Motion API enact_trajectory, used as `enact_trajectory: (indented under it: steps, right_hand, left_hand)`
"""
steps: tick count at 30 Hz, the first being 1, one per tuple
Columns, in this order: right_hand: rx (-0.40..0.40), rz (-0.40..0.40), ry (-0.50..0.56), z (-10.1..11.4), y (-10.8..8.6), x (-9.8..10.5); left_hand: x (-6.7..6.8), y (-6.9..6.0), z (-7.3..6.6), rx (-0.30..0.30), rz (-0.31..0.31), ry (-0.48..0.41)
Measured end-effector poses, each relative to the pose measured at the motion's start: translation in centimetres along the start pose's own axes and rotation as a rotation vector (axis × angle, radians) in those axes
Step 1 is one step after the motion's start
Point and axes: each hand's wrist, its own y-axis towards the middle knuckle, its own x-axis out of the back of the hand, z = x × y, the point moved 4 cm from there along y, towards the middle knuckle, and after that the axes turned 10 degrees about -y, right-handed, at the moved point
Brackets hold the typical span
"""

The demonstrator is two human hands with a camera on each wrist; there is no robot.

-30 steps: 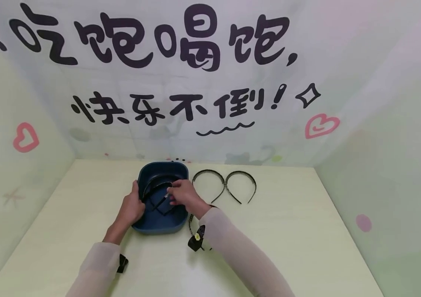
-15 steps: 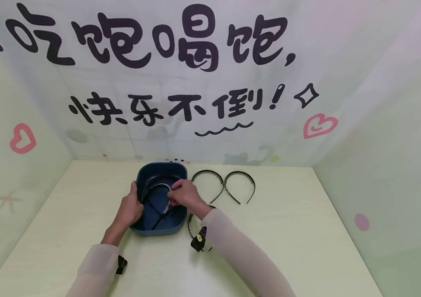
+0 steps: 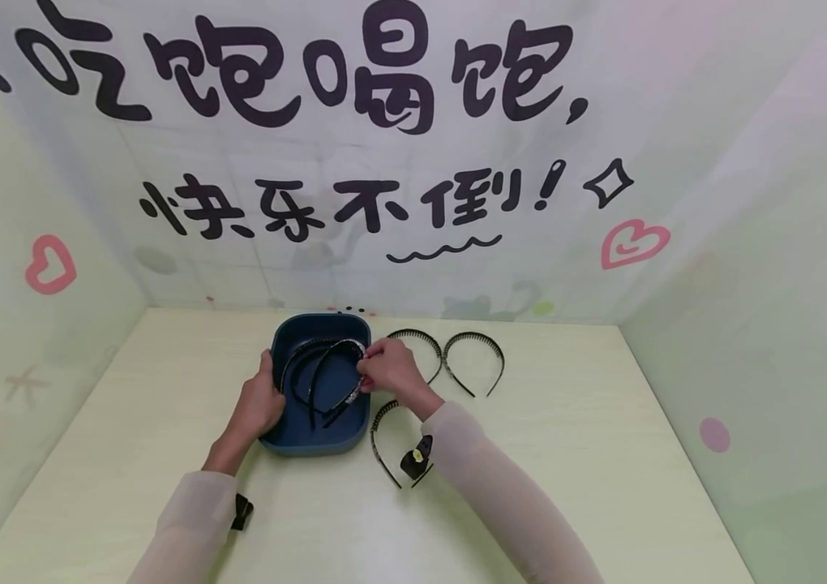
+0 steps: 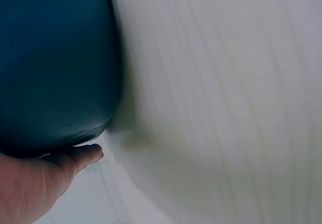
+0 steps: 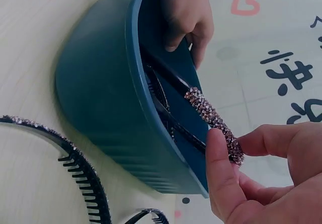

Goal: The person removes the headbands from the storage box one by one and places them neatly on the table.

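A blue bin [image 3: 314, 448] stands on the table near the back wall. My left hand [image 3: 259, 405] grips its left rim, the thumb inside; in the left wrist view, part of that hand [image 4: 35, 183] lies against the bin's outside. With thumb and fingers, my right hand [image 3: 392, 367] pinches a black headband by its sparkly beaded section [image 5: 201, 105]. That headband tilts at the bin's right rim, its ends still down inside. At least one more dark headband [image 3: 288, 367] lies in the bin, partly hidden behind the held one.
Two black toothed headbands, one at the back [image 3: 473, 334] and one beside it [image 3: 431, 349], lie right of the bin. A third headband [image 3: 379, 450] lies nearer, partly under my right wrist. Printed cloth walls [image 3: 749, 324] enclose the table [image 3: 567, 487].
My right hand has moved right to the bin's right rim, drawing the headband up and turning it. My left hand keeps its grip, and the bin stays in place.
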Motion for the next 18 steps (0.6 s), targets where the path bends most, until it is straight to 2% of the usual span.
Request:
enact_trajectory:
  steps: [8,18]
  right_hand:
    - [0.026,-0.065,-0.006,-0.5,0.1,0.8]
    - [0.043,-0.094,0.002,-1.3,0.5,1.8]
  left_hand:
    - [0.1,0.0,0.0,0.003,0.007,0.002]
    - [0.1,-0.2,-0.2,0.009,0.005,0.008]
